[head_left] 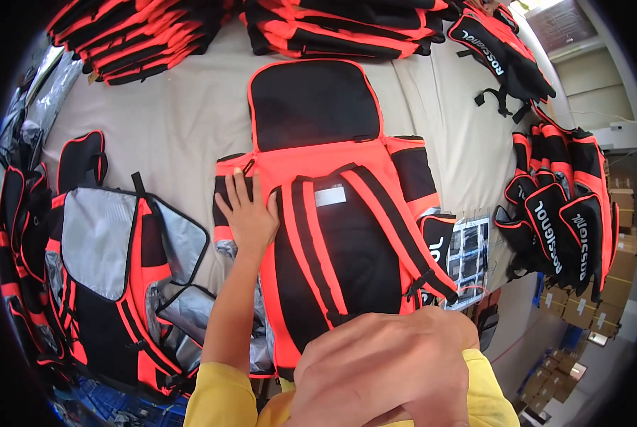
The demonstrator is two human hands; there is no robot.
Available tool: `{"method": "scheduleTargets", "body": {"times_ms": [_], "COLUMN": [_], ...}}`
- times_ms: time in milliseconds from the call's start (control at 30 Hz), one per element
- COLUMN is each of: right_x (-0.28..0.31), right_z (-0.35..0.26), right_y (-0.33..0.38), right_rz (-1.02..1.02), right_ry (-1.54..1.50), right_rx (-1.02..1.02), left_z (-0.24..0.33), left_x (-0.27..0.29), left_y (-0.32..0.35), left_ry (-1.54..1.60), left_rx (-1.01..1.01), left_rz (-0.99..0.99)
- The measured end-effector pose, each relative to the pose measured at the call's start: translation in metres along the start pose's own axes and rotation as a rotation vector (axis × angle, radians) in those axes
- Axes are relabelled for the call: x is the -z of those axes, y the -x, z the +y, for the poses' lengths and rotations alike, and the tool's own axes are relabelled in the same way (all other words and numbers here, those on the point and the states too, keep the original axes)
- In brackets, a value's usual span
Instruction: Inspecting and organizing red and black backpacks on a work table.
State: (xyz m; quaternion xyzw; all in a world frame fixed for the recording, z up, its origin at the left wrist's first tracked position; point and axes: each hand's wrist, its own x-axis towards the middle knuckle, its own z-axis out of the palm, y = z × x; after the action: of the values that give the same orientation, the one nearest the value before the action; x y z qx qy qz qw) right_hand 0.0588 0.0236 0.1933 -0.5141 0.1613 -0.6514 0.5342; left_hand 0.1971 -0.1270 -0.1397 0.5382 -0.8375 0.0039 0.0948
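Note:
A black and neon-red backpack [354, 249] lies straps up in front of me on the pale cloth-covered table. Its black top flap [317, 99] is folded out flat, away from me. My left hand [251, 217] rests open on the bag's left side, fingers spread, near the upper end of a shoulder strap [305, 235]. A small white label [330, 196] sits on the back panel between the straps. My right hand [389, 363] is raised close to the camera, large and blurred, over the bag's lower end. Its fingers are hidden, so any grip is unclear.
Stacks of similar bags [340, 28] line the far edge. A backpack with grey lining [98, 228] lies at left, more bags [560, 206] at right. A printed sheet [469, 256] is beside my bag. Cardboard boxes [596, 306] stand beyond the table's right edge.

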Motion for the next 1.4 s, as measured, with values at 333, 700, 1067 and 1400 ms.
{"method": "scheduleTargets", "body": {"times_ms": [333, 700, 1067, 1400], "right_x": [0.303, 0.246, 0.379, 0.338], "right_z": [0.131, 0.198, 0.174, 0.102], "right_y": [0.027, -0.049, -0.083, 0.118], "right_rz": [0.187, -0.534, 0.738, 0.103], "right_ry": [1.677, 2.064, 1.461, 0.923], "right_rx": [-0.659, -0.792, -0.668, -0.616], "left_z": [-0.009, -0.013, -0.009, -0.006], "left_x": [-0.003, 0.002, -0.004, -0.006], "left_y": [0.004, 0.004, -0.004, -0.004], "left_ry": [0.006, 0.085, 0.062, 0.042], "left_rx": [0.011, 0.04, 0.037, 0.053], "left_rz": [-0.04, -0.068, -0.072, -0.218]}}
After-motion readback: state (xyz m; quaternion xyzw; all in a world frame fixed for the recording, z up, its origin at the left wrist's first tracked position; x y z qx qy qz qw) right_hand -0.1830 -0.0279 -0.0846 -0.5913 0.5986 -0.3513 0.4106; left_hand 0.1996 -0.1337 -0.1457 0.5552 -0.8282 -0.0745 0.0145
